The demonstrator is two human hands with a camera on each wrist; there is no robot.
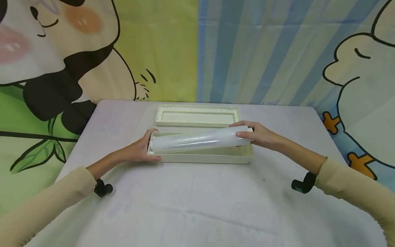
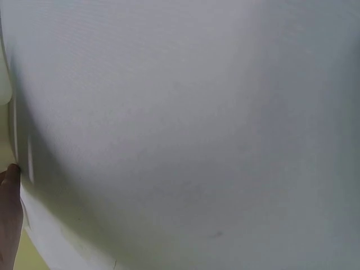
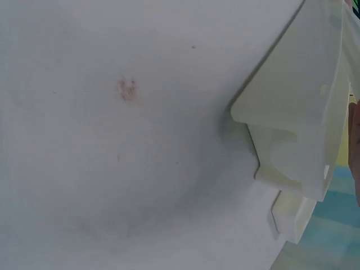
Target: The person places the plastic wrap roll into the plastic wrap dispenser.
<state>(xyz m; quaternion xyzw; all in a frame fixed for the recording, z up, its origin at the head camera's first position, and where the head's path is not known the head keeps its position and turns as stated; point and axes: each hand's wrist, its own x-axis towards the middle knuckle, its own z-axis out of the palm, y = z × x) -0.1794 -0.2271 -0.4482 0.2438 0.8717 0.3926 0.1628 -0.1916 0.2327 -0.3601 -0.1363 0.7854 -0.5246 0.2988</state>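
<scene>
White roll point(image 1: 197, 139) leans inside the long box point(image 1: 203, 159)

The left hand point(image 1: 143, 147) is clamped on the box's end at its side, with the thumb at the front wall. The right hand point(image 1: 260, 135), well apart from the left one, grips the other end of the roll and holds it raised above the box. Near the left hand, the roll's lower end sits within the box. Beyond both hands, a shallow lid point(image 1: 197, 116) rests on the table point(image 1: 191, 199).
</scene>
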